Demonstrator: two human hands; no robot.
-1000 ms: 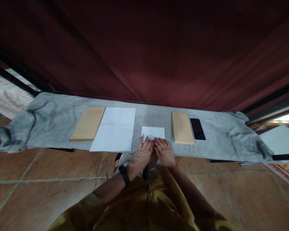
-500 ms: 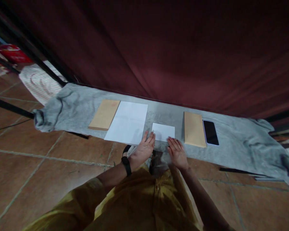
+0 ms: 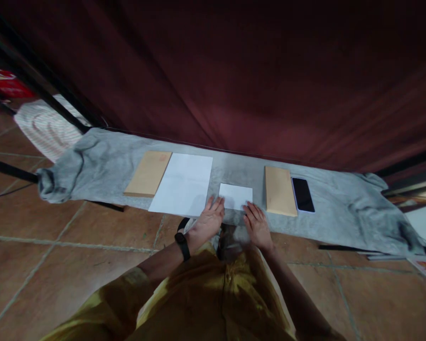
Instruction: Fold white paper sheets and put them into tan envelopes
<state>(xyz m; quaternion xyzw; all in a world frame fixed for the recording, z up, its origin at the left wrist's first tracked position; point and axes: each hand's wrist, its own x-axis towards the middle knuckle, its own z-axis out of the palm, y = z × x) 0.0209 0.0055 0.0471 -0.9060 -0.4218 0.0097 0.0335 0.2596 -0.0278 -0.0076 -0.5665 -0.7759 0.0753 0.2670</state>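
A small folded-looking white paper (image 3: 236,195) lies flat on the grey cloth in front of me. My left hand (image 3: 212,215) rests at its lower left corner, fingers stretched out, with the fingertips touching or very near the edge. At the lower right corner lies my right hand (image 3: 257,225), its fingers also extended and flat. Neither hand grips anything. Left of my left hand is a larger white sheet (image 3: 184,182), partly over or against a brown envelope stack (image 3: 149,173). To the right of my right hand lies another brown envelope stack (image 3: 279,192).
A phone (image 3: 303,194) with a dark screen lies right of the envelopes. The grey cloth (image 3: 344,208) covers a narrow bench, bunched at both ends. A dark red curtain (image 3: 234,85) hangs behind it. Black metal bars (image 3: 10,169) stand at the left, above a tiled floor (image 3: 102,232).
The view has shifted slightly, so the things on the bench appear a little further left. Both hands stay flat at the lower corners of the small paper; nothing was picked up.
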